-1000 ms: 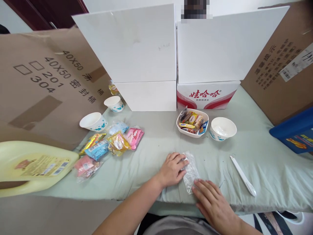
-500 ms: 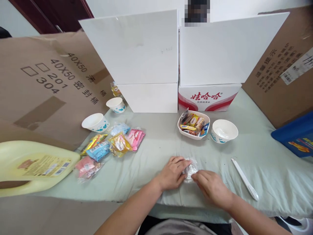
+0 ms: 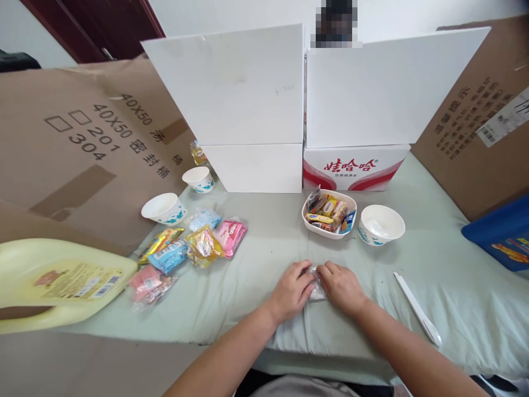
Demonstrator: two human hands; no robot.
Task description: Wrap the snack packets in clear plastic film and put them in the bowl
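Clear crinkled plastic wrapper (image 3: pixel 317 285) pinched between both hands near the front edge of the pale green surface (image 3: pixel 256 275), about midway along it. Left hand (image 3: pixel 291 290) curled over the wrapper's left side, fingers grasping it; right hand (image 3: pixel 341 286) closed on its right side, so most of the wrapper hidden and only a small bunched patch showing between the thumbs. Judged from that: wrapper gathered small, not yet set down anywhere. Behind the hands, toward the back edge: an oblong white dish (image 3: pixel 328 214) full of wrapped snacks and, just beside it on the right, an empty white bowl (image 3: pixel 381 224). Left of centre, a loose spread of coloured snack packets (image 3: pixel 194 245), with two more white bowls (image 3: pixel 164 208) beyond. White pen-like tool (image 3: pixel 416 308) lying near the front right. Yellow jug (image 3: pixel 58 281) on its side at the left edge. Nothing lying between hands and dish.
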